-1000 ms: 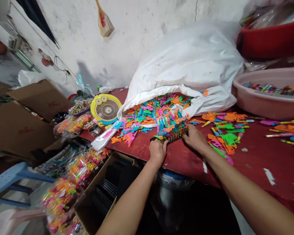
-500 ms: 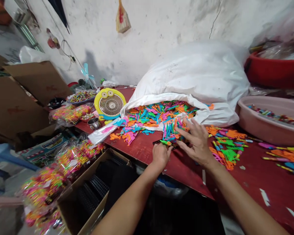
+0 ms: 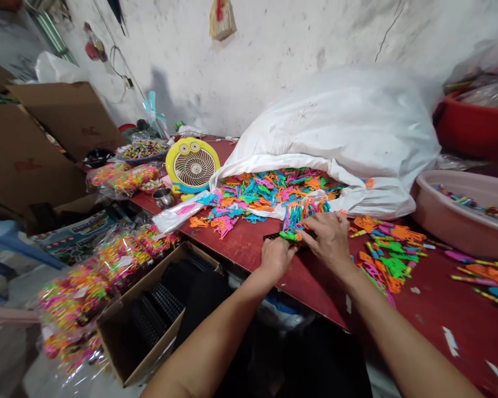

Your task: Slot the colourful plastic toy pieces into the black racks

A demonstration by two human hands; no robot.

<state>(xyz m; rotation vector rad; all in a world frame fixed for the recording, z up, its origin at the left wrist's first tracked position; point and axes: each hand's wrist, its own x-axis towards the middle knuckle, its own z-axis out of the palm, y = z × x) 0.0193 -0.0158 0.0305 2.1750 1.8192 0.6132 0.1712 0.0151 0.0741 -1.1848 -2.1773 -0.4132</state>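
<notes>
My left hand [image 3: 277, 257] is closed around the near end of a black rack [image 3: 271, 236], at the table's front edge. Small colourful plastic pieces [image 3: 295, 214] stand packed in rows on the rack, with a green and orange one at its near end. My right hand [image 3: 327, 236] is at the rack's right side, its fingers curled in against the pieces; what they pinch is hidden. Just beyond, a big white sack [image 3: 327, 127] lies on its side, and loose plastic pieces [image 3: 274, 185] in several colours spill from its mouth.
On the red table [image 3: 228, 243] stand a yellow fan [image 3: 195, 166], a metal cup [image 3: 162, 197] and a pink basin [image 3: 460, 213]. Piles of pieces [image 3: 392, 260] lie right. A cardboard box [image 3: 120, 359] of black racks and bagged pieces [image 3: 74, 304] are at lower left.
My right hand has come in from spread fingers above the rack to curled fingers against the pieces. My left hand keeps its hold on the rack. The view has shifted slightly.
</notes>
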